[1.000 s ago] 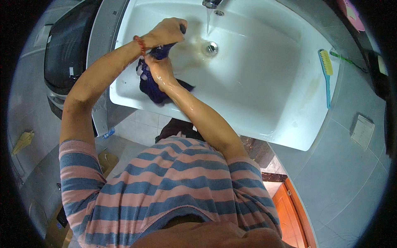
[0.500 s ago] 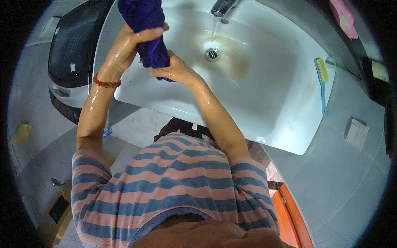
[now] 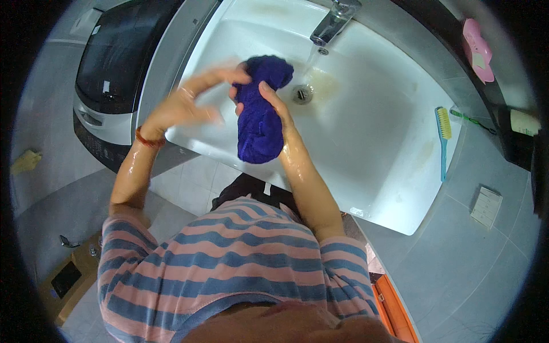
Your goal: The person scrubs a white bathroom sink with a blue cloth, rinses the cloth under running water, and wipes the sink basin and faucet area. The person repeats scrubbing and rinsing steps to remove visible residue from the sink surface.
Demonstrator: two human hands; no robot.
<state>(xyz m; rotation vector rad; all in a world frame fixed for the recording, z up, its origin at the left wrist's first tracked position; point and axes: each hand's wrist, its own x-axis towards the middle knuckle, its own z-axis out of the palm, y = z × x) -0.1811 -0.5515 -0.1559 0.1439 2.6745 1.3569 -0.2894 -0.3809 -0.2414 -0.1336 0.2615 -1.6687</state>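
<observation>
A wet, dark purple cloth [image 3: 260, 134], bunched into a long thick roll, is held above the left part of the white sink [image 3: 377, 143]. My right hand [image 3: 281, 111] grips it from the right, thumb on top, with fingertips showing at its left side. Beside it, my left hand [image 3: 180, 108] is open, its fingers and thumb apart and blurred by motion. The left fingertips come close to the cloth's upper end; whether they touch it I cannot tell. Water runs from the chrome faucet [image 3: 331, 26] toward the drain [image 3: 302, 94], which has brownish water around it.
A blue brush [image 3: 443, 143] with yellow bristles lies on the sink's right rim, beside a green toothbrush [image 3: 472, 119]. A black-and-grey appliance [image 3: 123, 68] stands close on the left. At the right, a pink item [image 3: 477, 51] and a soap bar [image 3: 524, 122] sit along a dark ledge.
The purple cloth has come down and right, nearer to me. My left hand has let go of it and opened, while my right hand has kept hold. The whole view has shifted slightly.
</observation>
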